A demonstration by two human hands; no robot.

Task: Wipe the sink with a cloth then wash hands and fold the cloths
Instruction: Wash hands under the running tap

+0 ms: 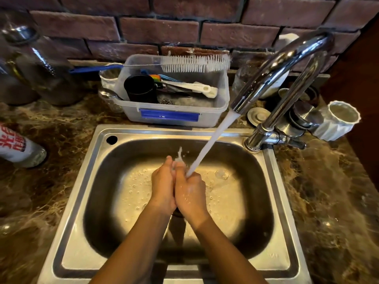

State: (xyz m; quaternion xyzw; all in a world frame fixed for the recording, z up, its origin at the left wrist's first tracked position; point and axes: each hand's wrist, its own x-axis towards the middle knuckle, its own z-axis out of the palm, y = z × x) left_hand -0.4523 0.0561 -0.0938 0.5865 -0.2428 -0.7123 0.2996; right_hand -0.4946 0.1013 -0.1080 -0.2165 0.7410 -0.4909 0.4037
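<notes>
My left hand [163, 187] and my right hand [191, 193] are pressed together, palm to palm, over the middle of the steel sink [78, 181]. Water [213, 140] runs in a slanted stream from the chrome tap [272, 68] and lands on the knuckles of my right hand, splashing off the fingertips. Both hands are wet and hold nothing. Water with bubbles lies on the sink floor. No cloth is in view.
A clear plastic box [174, 117] with a blue clasp stands behind the sink, holding a black cup, utensils and a scourer; a bottle brush [184, 63] lies across it. Glass jars [41, 68] stand back left, a labelled bottle [18, 146] at left, a white cup [338, 121] and metal lids right.
</notes>
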